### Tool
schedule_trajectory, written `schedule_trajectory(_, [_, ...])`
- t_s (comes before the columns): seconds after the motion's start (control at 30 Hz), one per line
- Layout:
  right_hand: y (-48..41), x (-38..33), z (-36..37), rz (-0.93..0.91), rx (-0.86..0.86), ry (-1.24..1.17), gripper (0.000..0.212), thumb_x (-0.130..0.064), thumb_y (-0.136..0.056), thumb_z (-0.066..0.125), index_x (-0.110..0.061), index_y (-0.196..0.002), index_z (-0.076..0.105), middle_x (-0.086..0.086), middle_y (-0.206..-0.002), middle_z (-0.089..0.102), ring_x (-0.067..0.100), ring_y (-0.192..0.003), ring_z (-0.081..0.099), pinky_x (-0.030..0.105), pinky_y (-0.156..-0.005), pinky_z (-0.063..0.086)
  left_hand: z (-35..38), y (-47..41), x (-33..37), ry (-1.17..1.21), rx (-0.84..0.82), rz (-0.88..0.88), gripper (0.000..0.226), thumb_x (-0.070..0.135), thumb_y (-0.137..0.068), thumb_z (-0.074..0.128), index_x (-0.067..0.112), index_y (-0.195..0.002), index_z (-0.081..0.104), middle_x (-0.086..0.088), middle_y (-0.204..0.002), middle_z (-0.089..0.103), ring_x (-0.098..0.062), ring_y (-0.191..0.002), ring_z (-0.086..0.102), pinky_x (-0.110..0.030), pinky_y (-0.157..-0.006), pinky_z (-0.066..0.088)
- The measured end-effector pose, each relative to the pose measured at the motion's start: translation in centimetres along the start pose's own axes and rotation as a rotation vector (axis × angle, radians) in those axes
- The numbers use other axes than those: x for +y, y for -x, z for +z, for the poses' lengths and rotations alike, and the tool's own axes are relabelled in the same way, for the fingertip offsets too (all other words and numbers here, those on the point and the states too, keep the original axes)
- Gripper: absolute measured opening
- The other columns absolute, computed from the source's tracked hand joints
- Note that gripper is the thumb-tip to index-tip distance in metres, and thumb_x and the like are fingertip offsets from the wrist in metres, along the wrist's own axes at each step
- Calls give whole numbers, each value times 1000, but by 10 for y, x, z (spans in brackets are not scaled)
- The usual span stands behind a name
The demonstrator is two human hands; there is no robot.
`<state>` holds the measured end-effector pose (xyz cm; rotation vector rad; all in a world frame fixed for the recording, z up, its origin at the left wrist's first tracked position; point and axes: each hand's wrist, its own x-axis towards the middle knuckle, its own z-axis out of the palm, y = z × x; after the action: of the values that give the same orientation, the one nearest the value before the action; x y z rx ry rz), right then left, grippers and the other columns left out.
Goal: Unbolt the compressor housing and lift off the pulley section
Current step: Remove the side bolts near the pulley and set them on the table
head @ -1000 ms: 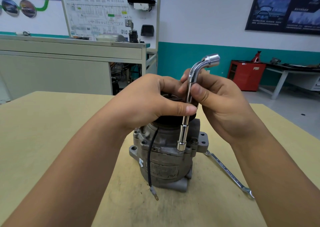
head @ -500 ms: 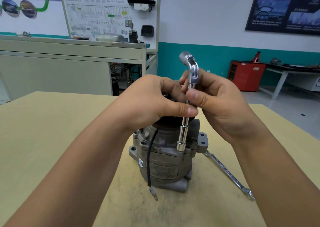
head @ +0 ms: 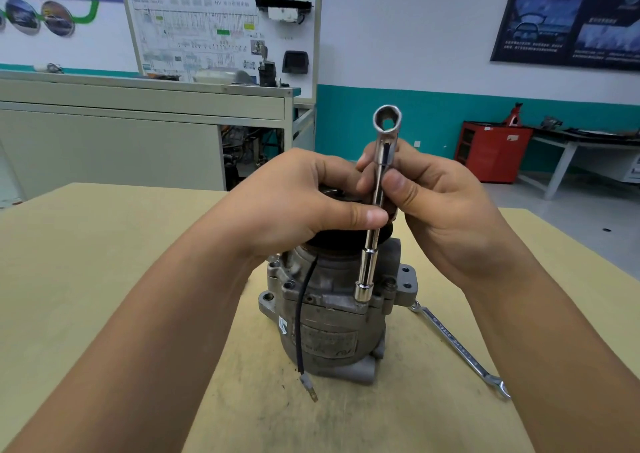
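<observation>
Compressor (head: 329,314) upright mid-desk (head: 104,262): cast metal, likely heavy, rigid, grimy. Left hand (head: 294,203) grips pulley section (head: 332,241) on top. Right hand (head: 443,217) pinches socket wrench (head: 375,210), seated on a housing bolt, 3 o'clock side. Lift by the pulley rim.

The left hand (head: 294,203) and right hand (head: 450,220) are bare, with short trimmed nails. Both forearms (head: 156,331) run bare to the frame's edge.

Single head view, forward-down, close above compressor (head: 329,335) on table (head: 69,244).
</observation>
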<state>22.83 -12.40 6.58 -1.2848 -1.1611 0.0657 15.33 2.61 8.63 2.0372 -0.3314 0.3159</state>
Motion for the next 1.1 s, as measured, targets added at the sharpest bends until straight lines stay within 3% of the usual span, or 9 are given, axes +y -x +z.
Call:
schedule_trajectory(0.17, [1,0,-1,-15,-17,-8,26,-11,-86,48,-20,-80,72,-10,-88,60,7,-95,58,23,-86,43,3,0,0,19,44,-10,33,38,-48,77,27,-79,77,6,-76,73,-6,-76,67,-33,-91,53])
schedule_trajectory(0.33, [1,-2,1,26,15,-16,12,-21,-75,61,-15,-85,64,-11,-79,64,6,-84,59,22,-80,47,4,0,1,-49,59,-12,35,41,-46,83,16,-66,70,9,-63,63,-4,-64,59,-34,-78,49])
schedule_trajectory(0.43, [1,-2,2,48,65,-21,28,-30,-64,66,-12,-85,60,-11,-76,63,8,-79,58,24,-79,48,6,-2,0,-79,99,-27,30,40,-48,85,21,-60,66,12,-60,61,-3,-62,56,-34,-76,47])
schedule_trajectory(0.5, [1,-1,2,60,87,-9,27,-29,-66,66,-10,-85,60,-6,-76,61,10,-79,57,26,-79,47,6,-3,-1,-71,107,-24,25,39,-50,83,25,-56,63,13,-58,60,-2,-59,54,-33,-73,46])
schedule_trajectory(0.6, [0,-1,1,58,93,-2,10,-18,-77,60,-8,-80,62,-2,-82,56,6,-80,57,21,-77,46,3,-1,-1,-70,51,-11,16,37,-55,81,32,-64,69,14,-67,67,-1,-68,61,-38,-87,51])
schedule_trajectory(0.67, [0,-1,1,47,90,12,11,-13,-80,53,-9,-79,63,3,-88,52,5,-83,57,20,-78,45,2,0,1,-77,15,4,17,38,-59,78,38,-76,74,16,-77,71,1,-80,65,-43,-98,48])
schedule_trajectory(0.77, [0,-1,1,34,60,13,15,-11,-83,48,-11,-79,63,2,-90,51,3,-85,57,18,-79,44,3,0,1,-67,24,14,24,37,-61,76,36,-85,76,17,-87,74,2,-92,66,-42,-104,43])
schedule_trajectory(0.93, [1,-1,0,20,35,18,19,-10,-85,47,-13,-81,66,-2,-89,55,3,-88,58,18,-81,45,4,-1,-1,-54,58,-7,19,39,-57,77,38,-75,75,16,-71,71,4,-74,64,-35,-93,48])
schedule_trajectory(1.1, [1,-1,-2,50,65,10,13,-15,-81,54,-15,-84,67,-1,-87,57,9,-88,58,24,-85,47,5,0,0,-26,65,-25,24,37,-50,87,26,-62,70,12,-63,65,-2,-64,60,-34,-81,50])
